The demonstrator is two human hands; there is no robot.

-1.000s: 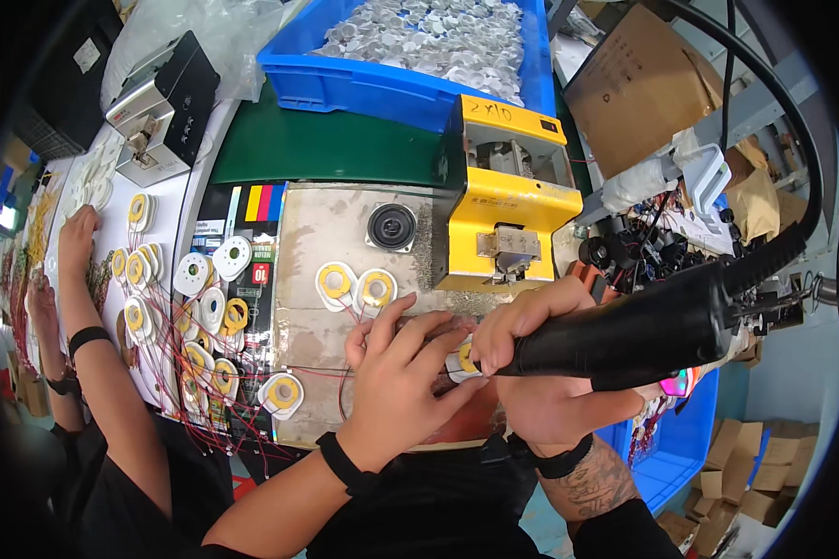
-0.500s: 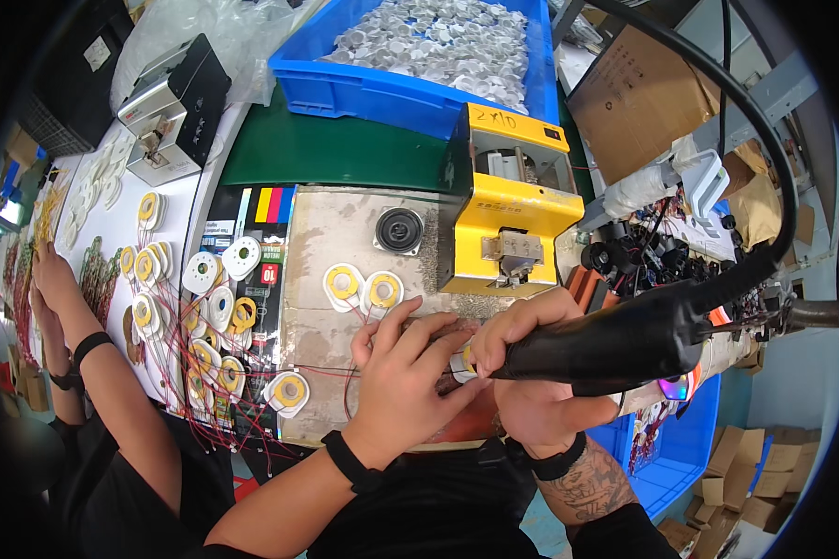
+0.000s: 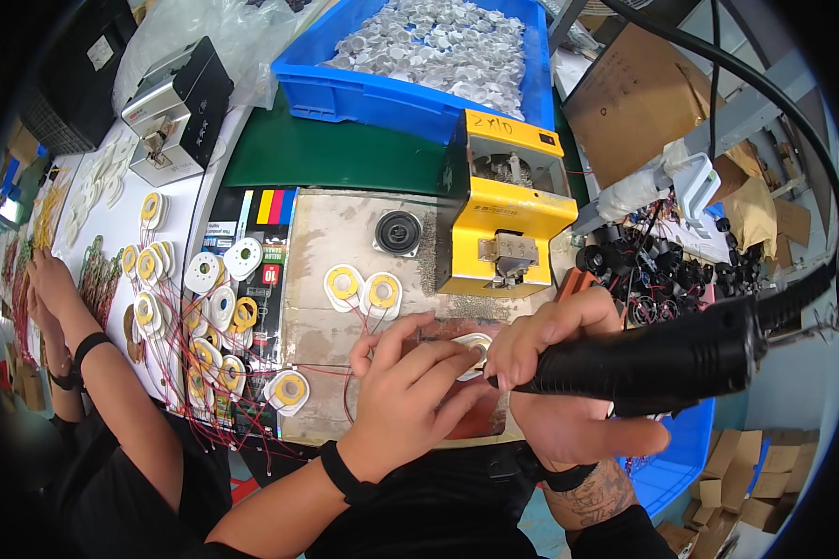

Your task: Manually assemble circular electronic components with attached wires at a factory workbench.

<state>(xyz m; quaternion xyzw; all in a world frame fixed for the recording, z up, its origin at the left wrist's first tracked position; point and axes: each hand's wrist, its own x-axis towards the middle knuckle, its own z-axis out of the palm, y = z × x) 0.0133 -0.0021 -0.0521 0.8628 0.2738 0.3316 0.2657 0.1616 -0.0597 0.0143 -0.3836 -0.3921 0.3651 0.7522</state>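
Observation:
My right hand (image 3: 569, 373) wraps round a black corded electric screwdriver (image 3: 643, 359), whose tip end points left, behind my fingers. My left hand (image 3: 410, 387) steadies a small white plastic disc part (image 3: 475, 341) on a reddish-brown patch (image 3: 471, 421) of the work board. The fingertips cover most of that part. Beyond my left hand lie two white discs with yellow rings (image 3: 381, 291) and thin red wires. A black round speaker (image 3: 399, 232) sits farther back. At the back right of the board stands a yellow screw feeder (image 3: 508, 214).
A blue bin (image 3: 373, 98) of small whitish parts stands at the back. More wired discs (image 3: 219, 363) pile up on the left, with a silver-and-black feeder (image 3: 172, 112) behind. A co-worker's hands (image 3: 54, 289) handle wires at far left. Black parts (image 3: 634, 265) heap at right.
The screwdriver and my right hand have shifted right, and its rear end has swung right and down. More of the white part beneath my left fingertips shows. My left hand has barely moved.

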